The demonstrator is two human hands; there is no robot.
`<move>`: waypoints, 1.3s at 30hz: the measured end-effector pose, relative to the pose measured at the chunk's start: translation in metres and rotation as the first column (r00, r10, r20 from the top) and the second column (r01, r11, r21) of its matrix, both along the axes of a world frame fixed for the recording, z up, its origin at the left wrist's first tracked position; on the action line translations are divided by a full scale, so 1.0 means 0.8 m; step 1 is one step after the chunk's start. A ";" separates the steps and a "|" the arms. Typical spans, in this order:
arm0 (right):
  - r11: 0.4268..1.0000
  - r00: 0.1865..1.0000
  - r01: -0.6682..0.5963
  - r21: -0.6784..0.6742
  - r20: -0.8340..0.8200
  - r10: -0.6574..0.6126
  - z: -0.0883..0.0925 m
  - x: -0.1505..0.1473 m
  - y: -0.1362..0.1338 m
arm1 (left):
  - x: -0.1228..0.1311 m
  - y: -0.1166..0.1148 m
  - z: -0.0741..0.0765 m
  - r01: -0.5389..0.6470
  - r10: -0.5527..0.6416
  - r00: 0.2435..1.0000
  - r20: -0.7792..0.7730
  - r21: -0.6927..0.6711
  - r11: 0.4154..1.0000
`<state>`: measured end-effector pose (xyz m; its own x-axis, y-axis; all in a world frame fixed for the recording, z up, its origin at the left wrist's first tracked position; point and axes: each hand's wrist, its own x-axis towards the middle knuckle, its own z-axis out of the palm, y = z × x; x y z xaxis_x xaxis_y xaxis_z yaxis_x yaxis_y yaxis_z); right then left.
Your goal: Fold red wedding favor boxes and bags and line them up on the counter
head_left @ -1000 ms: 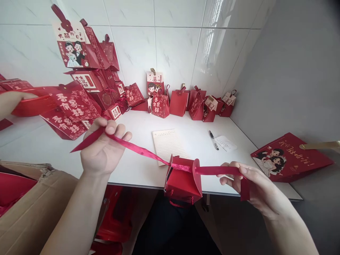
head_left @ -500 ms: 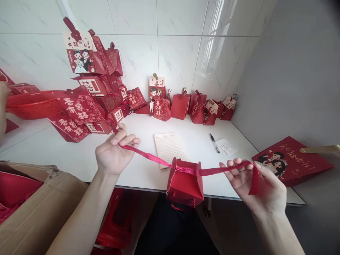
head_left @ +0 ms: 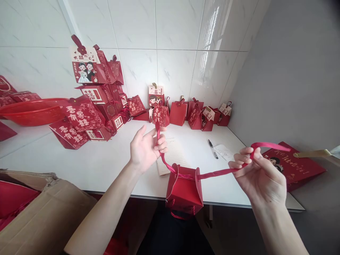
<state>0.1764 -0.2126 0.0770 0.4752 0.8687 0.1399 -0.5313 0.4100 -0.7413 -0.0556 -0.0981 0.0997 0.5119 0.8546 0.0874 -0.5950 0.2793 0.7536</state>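
Note:
A small red gift box [head_left: 182, 191] stands at the table's front edge, with a red twisted cord hanging on its near side. Through the top of its two raised side panels runs a red ribbon [head_left: 217, 173]. My left hand [head_left: 148, 147], up and left of the box, is closed on one end of the ribbon, which sags between hand and box. To the right, my right hand [head_left: 259, 173] pinches the other length between thumb and fingers; its loose end arcs off to the right. Lined notepaper [head_left: 172, 156] lies partly hidden behind my left hand and the box.
Stacked red boxes [head_left: 91, 95] and a red basin [head_left: 34, 111] occupy the left side. Several small gift boxes [head_left: 177, 113] line the wall. A pen [head_left: 212, 148] and a paper slip [head_left: 223, 152] lie to the right, near a large red bag [head_left: 302, 170]. An open cardboard carton [head_left: 50, 209] is front left.
My left hand has moved right, towards the box, and the ribbon on that side has gone slack. My right hand has risen slightly. The other person's arm at far left has gone from view.

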 end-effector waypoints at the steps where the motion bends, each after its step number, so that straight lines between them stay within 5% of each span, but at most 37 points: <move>1: 1.000 0.999 0.000 -0.003 0.034 0.000 0.005 -0.001 0.002 | 0.004 0.001 -0.002 0.000 0.000 1.000 -0.001 -0.009 1.000; 5: 0.999 0.982 -0.049 -0.015 0.184 0.051 0.025 -0.012 0.013 | 0.016 0.007 -0.001 -0.012 0.013 0.999 -0.041 0.043 0.999; 12: 0.967 0.922 -0.216 0.132 0.353 0.158 0.044 -0.035 0.041 | 0.025 0.009 0.034 0.044 -0.042 0.999 -0.017 0.163 0.986; 21: 0.917 0.836 -0.389 0.088 0.453 0.311 0.059 -0.048 0.081 | 0.038 0.018 0.047 0.063 -0.059 0.998 -0.023 0.394 0.917; 31: 0.873 0.764 -0.470 0.126 0.554 0.332 0.075 -0.021 0.150 | 0.072 0.048 0.053 0.050 -0.066 0.998 0.023 0.429 0.902; 39: 0.824 0.735 -0.525 0.215 0.602 0.312 0.071 -0.010 0.163 | 0.107 0.080 0.053 0.009 -0.051 0.994 0.094 0.402 0.916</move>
<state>0.1680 -0.0821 0.1337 -0.1668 0.7973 0.5801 -0.2877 0.5234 -0.8021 0.0298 -0.0338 0.1424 0.5072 0.7217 0.4709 -0.6692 -0.0144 0.7429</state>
